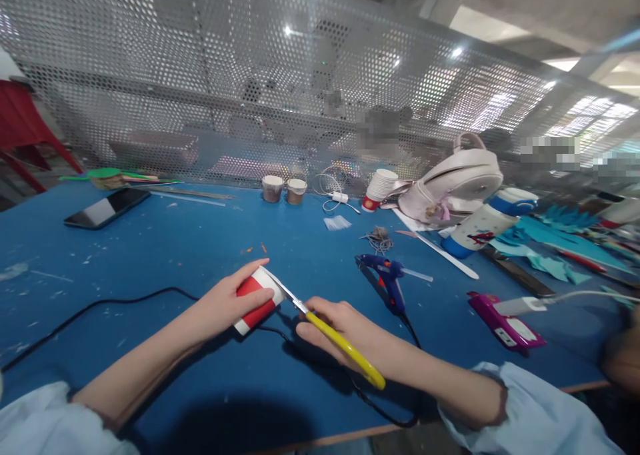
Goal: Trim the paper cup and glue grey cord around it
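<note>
My left hand (pixel 231 300) is wrapped round a red and white paper cup (pixel 261 302) lying on its side just above the blue table (pixel 165 242). My right hand (pixel 345 328) grips yellow-handled scissors (pixel 334 335). The scissor blades reach up and left to the cup's open rim. Both hands are closed on what they hold.
A blue glue gun (pixel 387 275) lies right of my hands, its black cord running under my wrists. A phone (pixel 106 208) rests at far left. At the back stand two small cups (pixel 284 189), a stack of paper cups (pixel 379 188), a pink bag (pixel 453 185) and a bottle (pixel 483 227). A magenta tool (pixel 505 322) and teal paper scraps (pixel 555 248) lie at right. A perforated metal screen (pixel 200 75) closes off the back.
</note>
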`<state>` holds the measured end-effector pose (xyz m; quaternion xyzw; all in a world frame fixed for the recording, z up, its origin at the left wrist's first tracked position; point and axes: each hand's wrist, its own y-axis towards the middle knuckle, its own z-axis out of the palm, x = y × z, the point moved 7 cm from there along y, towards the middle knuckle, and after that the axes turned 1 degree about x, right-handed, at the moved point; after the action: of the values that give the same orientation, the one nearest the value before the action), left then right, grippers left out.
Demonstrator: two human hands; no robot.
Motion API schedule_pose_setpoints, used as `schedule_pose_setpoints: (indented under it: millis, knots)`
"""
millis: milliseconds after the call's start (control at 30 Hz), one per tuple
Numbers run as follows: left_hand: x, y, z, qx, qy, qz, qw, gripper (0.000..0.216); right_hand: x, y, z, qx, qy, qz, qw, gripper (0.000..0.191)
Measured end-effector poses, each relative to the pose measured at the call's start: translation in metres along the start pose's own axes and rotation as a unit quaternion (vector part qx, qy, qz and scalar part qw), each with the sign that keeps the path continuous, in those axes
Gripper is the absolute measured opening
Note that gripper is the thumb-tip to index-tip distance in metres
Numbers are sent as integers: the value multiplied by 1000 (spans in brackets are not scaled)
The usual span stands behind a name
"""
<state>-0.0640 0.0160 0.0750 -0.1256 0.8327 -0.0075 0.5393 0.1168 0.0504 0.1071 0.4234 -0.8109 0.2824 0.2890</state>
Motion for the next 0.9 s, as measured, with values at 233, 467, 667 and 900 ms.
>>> schedule_pose_setpoints:
  millis: [233,467,667,900]
  knots:
    - [-3,0,-7,-38,-1,4,999,81,-4,-3,0,-24,7,3,1000,34]
    - [7,-2,9,32,-186,-83,979,75,-10,-7,3,-34,-3,-4,999,33]
    - [0,-3,4,19,-89,-32,995,63,1,-5,-1,-27,-14,1,1000,28]
    - [-3,-3,3,16,-70,-36,997,59,-6,1,3,-31,-7,-6,999,32]
